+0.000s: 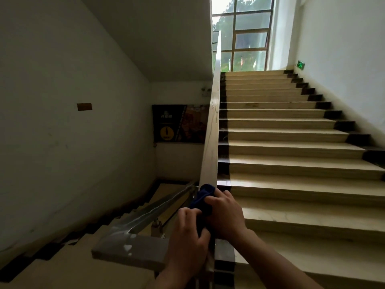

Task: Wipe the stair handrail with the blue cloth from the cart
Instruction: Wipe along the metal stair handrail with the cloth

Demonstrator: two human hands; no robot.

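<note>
A long pale handrail point(211, 140) climbs from the bottom centre toward the window at the top. The dark blue cloth point(203, 196) is bunched on the rail's low end. My right hand point(226, 213) presses down on the cloth from the right, fingers wrapped over it. Just below, my left hand point(188, 236) pinches the cloth's lower part against the rail. Most of the cloth is hidden under both hands. No cart is in view.
Beige steps with dark edging point(291, 149) rise to the right of the rail. A second metal handrail point(150, 213) slants down to the left over the lower flight. A flat grey ledge point(129, 249) with wet spots joins them. White walls close both sides.
</note>
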